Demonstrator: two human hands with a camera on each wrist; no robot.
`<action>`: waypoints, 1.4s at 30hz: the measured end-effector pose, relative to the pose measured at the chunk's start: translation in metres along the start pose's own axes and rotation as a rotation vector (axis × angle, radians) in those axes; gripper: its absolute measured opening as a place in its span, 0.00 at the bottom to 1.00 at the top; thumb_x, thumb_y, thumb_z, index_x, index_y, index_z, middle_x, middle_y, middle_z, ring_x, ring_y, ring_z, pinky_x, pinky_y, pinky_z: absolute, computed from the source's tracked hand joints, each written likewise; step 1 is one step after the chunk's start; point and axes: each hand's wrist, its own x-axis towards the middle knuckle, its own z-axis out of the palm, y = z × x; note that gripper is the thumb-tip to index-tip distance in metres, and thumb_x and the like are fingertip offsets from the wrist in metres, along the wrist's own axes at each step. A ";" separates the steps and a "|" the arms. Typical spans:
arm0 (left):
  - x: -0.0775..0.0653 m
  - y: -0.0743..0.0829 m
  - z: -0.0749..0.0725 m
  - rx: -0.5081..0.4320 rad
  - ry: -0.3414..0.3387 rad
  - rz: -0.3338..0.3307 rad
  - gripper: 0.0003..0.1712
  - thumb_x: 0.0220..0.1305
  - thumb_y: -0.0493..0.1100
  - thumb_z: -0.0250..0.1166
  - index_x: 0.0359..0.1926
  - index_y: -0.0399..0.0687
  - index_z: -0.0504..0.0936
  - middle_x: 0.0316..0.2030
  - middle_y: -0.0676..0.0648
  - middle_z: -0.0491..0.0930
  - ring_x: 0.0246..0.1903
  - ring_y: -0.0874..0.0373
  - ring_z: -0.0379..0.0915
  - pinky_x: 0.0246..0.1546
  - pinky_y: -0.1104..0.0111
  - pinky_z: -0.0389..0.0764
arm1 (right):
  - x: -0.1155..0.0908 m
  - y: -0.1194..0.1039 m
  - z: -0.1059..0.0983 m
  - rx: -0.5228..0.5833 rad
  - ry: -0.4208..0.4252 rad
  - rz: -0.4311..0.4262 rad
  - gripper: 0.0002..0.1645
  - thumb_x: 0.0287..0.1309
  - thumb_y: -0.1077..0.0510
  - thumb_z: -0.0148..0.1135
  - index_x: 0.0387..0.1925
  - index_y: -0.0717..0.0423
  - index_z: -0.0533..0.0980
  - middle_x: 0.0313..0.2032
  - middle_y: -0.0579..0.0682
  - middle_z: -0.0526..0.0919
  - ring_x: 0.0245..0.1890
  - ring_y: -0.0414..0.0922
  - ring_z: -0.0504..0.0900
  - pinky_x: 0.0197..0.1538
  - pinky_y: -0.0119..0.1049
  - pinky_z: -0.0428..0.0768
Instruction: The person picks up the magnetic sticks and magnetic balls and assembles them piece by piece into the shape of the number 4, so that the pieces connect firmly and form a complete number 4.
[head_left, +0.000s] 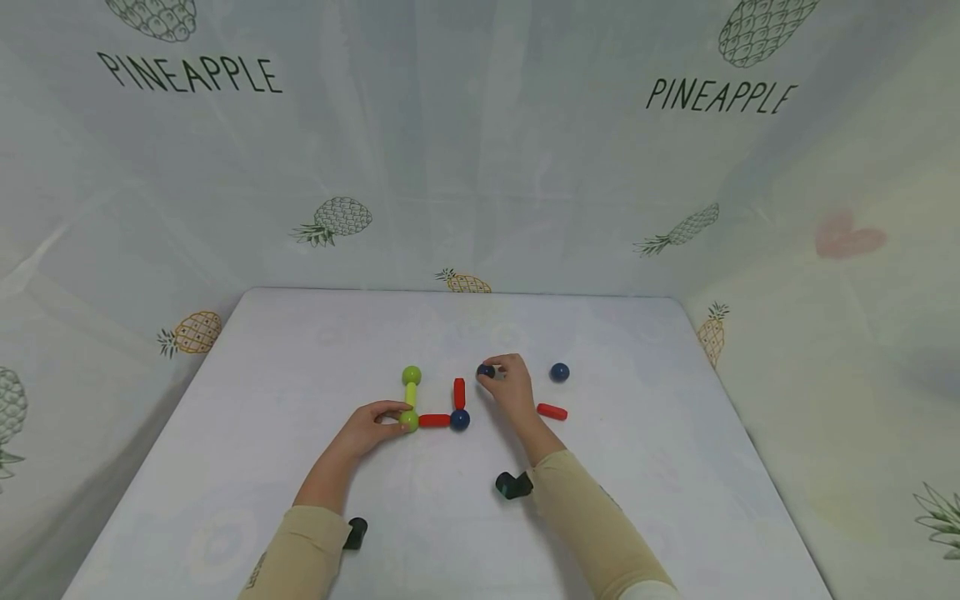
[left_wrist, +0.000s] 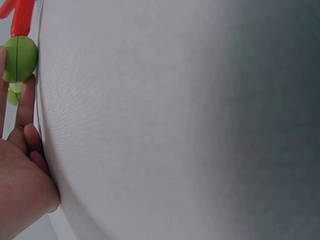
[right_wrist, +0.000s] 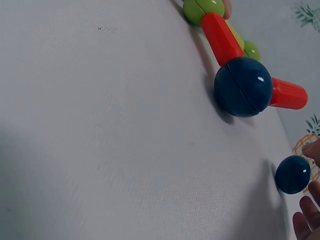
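Observation:
My left hand (head_left: pixel 369 429) pinches the near green ball (head_left: pixel 409 421) between thumb and fingers. From that ball a yellow-green rod (head_left: pixel 411 395) runs back to another green ball (head_left: pixel 411 375). A red rod (head_left: pixel 434 421) joins it on the right to a blue ball (head_left: pixel 460 419), and a second red rod (head_left: pixel 459 393) stands out from the blue ball toward the back. Right of this L-cornered shape, my right hand (head_left: pixel 513 390) holds a loose dark blue ball (right_wrist: pixel 293 174) by its fingertips, low over the table.
Another blue ball (head_left: pixel 559 372) lies to the right of my right hand, with a loose red rod (head_left: pixel 552 412) in front of it. Dark wrist devices (head_left: pixel 513 485) show beside both sleeves. A pineapple-print curtain (head_left: pixel 480 167) hangs behind the white table (head_left: pixel 420 533).

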 end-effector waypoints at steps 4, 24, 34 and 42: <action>0.000 0.000 0.000 -0.003 -0.001 -0.002 0.19 0.55 0.39 0.73 0.49 0.44 0.85 0.40 0.47 0.82 0.58 0.46 0.66 0.63 0.47 0.61 | 0.001 0.002 0.002 -0.012 -0.011 0.030 0.13 0.51 0.60 0.73 0.41 0.56 0.83 0.45 0.54 0.75 0.46 0.51 0.75 0.48 0.45 0.76; 0.001 0.000 0.000 -0.006 -0.003 0.003 0.18 0.55 0.39 0.74 0.49 0.45 0.85 0.39 0.48 0.82 0.60 0.45 0.65 0.64 0.47 0.60 | 0.006 0.006 0.007 -0.026 -0.032 0.042 0.15 0.51 0.64 0.72 0.42 0.56 0.81 0.43 0.53 0.79 0.45 0.51 0.76 0.50 0.45 0.76; 0.000 0.000 0.000 0.005 -0.008 0.019 0.19 0.55 0.40 0.74 0.49 0.44 0.85 0.39 0.48 0.82 0.59 0.44 0.66 0.63 0.45 0.61 | 0.007 0.010 0.008 -0.002 -0.040 0.029 0.15 0.52 0.64 0.71 0.43 0.54 0.81 0.41 0.51 0.78 0.42 0.49 0.75 0.45 0.43 0.76; 0.001 -0.001 -0.001 0.007 -0.004 0.047 0.18 0.54 0.42 0.74 0.48 0.47 0.86 0.38 0.49 0.82 0.59 0.42 0.66 0.62 0.44 0.61 | 0.007 0.010 0.006 0.031 -0.056 0.034 0.16 0.51 0.63 0.71 0.44 0.55 0.80 0.42 0.51 0.78 0.42 0.48 0.76 0.44 0.42 0.77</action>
